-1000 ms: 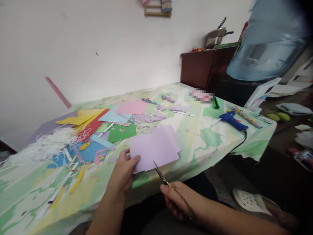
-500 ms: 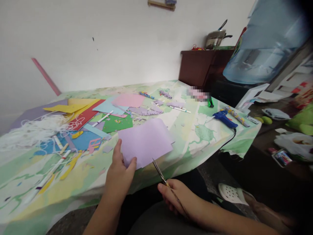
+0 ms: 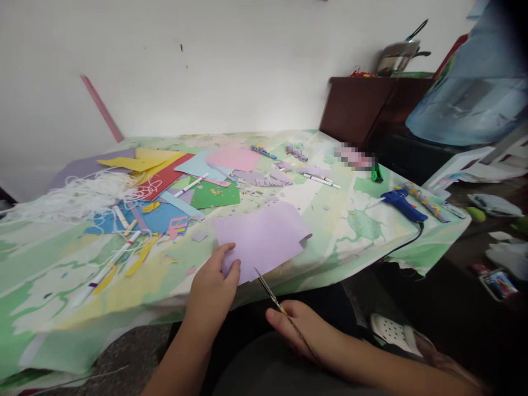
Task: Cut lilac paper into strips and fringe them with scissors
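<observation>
A sheet of light purple paper [image 3: 264, 236] lies at the front edge of the table, its right corner slightly curled. My left hand [image 3: 216, 280] grips its lower left corner between thumb and fingers. In my right hand [image 3: 301, 327] is a pair of scissors [image 3: 268, 290], held by the handles. The blade tips meet the paper's near edge, just right of my left thumb. Whether the blades are fully closed I cannot make out.
A tangle of white string [image 3: 94, 195] and coloured paper sheets [image 3: 165, 176] cover the left side. Markers [image 3: 319, 180] and fringed purple scraps [image 3: 264, 179] lie beyond the sheet. At the right sit a blue glue gun [image 3: 402, 206], its cord hanging down, and a decorated stick [image 3: 429, 202].
The view has turned left, so the table appears shifted right. My left hand has moved slightly along with the paper, and the scissors' tips now meet its near edge.
</observation>
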Demonstrator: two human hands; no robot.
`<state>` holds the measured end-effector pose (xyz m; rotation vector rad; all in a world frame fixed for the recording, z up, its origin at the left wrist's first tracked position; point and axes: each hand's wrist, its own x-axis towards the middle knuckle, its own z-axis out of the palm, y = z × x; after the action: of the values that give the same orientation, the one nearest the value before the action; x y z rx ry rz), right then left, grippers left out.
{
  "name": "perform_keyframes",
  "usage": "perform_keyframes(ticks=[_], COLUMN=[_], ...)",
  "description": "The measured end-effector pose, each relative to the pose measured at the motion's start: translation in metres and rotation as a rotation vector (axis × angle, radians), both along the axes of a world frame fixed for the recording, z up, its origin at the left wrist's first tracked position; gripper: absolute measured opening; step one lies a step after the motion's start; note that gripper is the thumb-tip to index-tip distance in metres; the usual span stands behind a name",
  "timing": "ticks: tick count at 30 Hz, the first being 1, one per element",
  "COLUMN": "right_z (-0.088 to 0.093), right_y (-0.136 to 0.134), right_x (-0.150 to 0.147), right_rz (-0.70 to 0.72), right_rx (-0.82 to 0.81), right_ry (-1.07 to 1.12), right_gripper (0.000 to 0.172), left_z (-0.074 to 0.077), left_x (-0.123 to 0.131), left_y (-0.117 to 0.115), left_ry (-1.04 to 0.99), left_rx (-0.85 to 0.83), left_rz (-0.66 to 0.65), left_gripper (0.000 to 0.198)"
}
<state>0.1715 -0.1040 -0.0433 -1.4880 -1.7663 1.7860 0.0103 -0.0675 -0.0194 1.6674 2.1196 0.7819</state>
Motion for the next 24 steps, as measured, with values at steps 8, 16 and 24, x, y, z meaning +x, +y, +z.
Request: perform_keyframes(ticks=[8, 16, 24], right_z=[0.002, -0.001, -0.007], right_y=[-0.003, -0.014, -0.014], right_x=[0.019, 0.028, 0.026], right_rz=[0.258, 0.226, 0.203], right_rx=[0.339, 0.335, 0.439], right_ry=[0.141, 0.181, 0.193], right_gripper=[0.043, 0.047, 0.047], left_z=[-0.003, -0.004, -0.006], left_x=[-0.004, -0.007, -0.008], left_y=[0.001, -0.001, -0.002], left_ry=[-0.047, -0.102, -0.156], left_rx=[0.014, 0.036, 0.077], left_rz=[-0.015, -0.042, -0.073], left_gripper=[0.035, 0.038, 0.037])
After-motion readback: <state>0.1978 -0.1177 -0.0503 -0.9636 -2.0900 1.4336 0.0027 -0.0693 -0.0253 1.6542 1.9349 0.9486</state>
